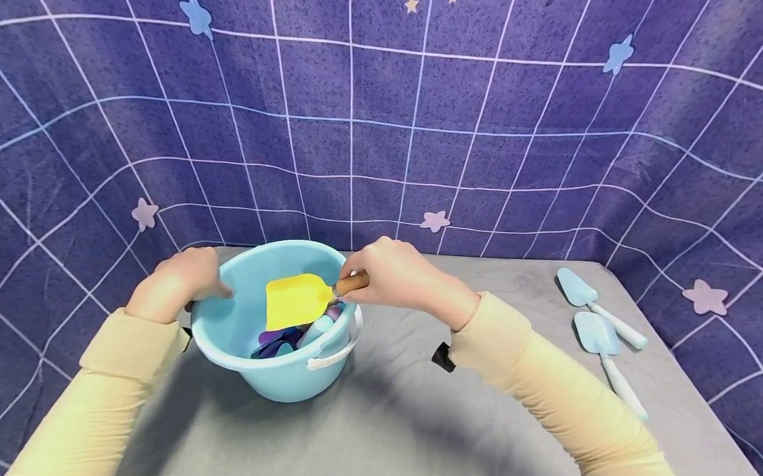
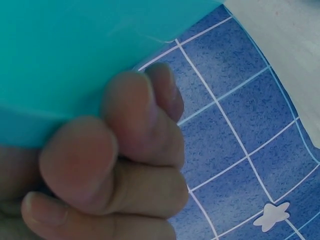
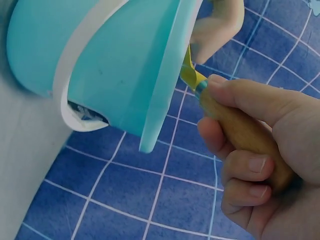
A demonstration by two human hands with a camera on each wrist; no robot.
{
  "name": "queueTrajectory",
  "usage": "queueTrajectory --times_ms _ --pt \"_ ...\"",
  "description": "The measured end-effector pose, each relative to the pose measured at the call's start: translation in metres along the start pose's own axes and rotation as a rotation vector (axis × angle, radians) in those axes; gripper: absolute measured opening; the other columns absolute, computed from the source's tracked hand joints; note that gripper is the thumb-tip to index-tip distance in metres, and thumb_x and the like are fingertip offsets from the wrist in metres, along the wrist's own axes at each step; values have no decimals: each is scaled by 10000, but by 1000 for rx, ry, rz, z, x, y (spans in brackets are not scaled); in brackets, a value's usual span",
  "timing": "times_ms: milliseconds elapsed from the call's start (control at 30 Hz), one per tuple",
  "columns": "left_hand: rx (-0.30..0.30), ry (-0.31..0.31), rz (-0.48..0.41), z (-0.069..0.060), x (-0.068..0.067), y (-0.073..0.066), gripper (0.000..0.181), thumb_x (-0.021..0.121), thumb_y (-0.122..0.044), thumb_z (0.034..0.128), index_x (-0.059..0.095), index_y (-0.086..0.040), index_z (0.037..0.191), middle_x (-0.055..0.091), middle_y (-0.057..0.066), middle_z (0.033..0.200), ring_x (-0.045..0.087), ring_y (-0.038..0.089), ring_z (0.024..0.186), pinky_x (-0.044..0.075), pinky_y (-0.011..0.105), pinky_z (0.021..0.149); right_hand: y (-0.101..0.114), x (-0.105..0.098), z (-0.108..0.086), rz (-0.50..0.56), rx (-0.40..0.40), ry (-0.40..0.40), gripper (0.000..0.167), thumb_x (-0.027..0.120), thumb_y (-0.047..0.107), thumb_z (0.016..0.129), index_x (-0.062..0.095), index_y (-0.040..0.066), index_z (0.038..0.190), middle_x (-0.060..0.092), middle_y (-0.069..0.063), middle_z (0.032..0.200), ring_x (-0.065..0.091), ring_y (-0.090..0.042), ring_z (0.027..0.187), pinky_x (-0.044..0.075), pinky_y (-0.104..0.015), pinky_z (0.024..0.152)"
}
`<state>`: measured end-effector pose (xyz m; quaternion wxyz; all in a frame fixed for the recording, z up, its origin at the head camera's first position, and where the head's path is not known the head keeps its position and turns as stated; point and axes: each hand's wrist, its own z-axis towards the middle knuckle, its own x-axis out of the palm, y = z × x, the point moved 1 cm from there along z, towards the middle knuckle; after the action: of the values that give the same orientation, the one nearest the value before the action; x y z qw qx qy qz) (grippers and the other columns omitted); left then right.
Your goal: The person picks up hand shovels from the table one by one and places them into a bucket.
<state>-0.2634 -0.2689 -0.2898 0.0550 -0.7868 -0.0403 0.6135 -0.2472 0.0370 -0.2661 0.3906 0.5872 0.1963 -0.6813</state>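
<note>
My right hand (image 1: 397, 275) grips the wooden handle of a small hand shovel with a yellow blade (image 1: 297, 302). The blade is over the mouth of a light blue bucket (image 1: 292, 387); in the right wrist view the fingers are curled round the wooden handle (image 3: 250, 132). At the bucket's left side my left hand (image 1: 184, 275) holds the rim, thumb inside. The left wrist view has its curled fingers (image 2: 145, 190) against the bucket wall (image 2: 75, 55). Dark blue, purple and pale blue things (image 1: 281, 344) lie inside the bucket, partly covered by the blade.
Two pale blue trowels, a pointed one (image 1: 574, 287) and a broader one (image 1: 597, 333), lie on the right of the grey-covered table (image 1: 411, 438). The bucket's white handle (image 1: 344, 353) hangs down its right side. A purple-blue gridded curtain (image 1: 385, 146) surrounds the table's back and sides.
</note>
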Motion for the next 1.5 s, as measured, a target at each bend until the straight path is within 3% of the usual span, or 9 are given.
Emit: queueTrajectory --times_ms 367,633,833,1100,1400,1500 --pt "12 -9 5 1 2 4 334 708 -302 770 557 -7 728 586 95 567 584 185 431 447 330 468 14 18 16 -100 -40 76 207 753 371 778 751 249 945 676 119 901 609 -55 831 513 -281 689" --pt "8 -4 4 0 2 3 332 705 -298 769 567 1 726 584 97 570 584 183 435 450 317 463 23 30 24 -115 -64 137 111 710 316 806 746 268 899 669 153 841 596 -43 779 502 -255 710" --pt "9 -4 1 0 2 2 332 707 -296 773 565 -1 718 581 96 559 580 180 433 448 314 461 30 30 30 -43 -72 193 69 690 241 815 728 215 866 659 163 779 568 1 670 472 -210 638" --pt "-3 4 0 1 2 2 345 712 -304 779 573 8 732 583 97 568 582 177 439 450 308 462 31 31 40 42 -98 232 124 713 248 831 706 126 852 642 75 737 534 -34 626 436 -155 600" --pt "0 8 -5 2 1 2 343 714 -305 776 566 0 721 582 97 573 579 177 437 454 305 456 34 38 51 12 -110 295 190 710 298 840 722 131 931 668 70 819 565 -32 694 447 -152 664" --pt "4 4 -1 2 0 2 341 713 -309 774 563 -10 709 582 99 566 581 181 435 452 314 462 39 42 56 -6 -101 318 135 700 287 846 698 156 880 625 94 780 525 -30 662 421 -150 623"
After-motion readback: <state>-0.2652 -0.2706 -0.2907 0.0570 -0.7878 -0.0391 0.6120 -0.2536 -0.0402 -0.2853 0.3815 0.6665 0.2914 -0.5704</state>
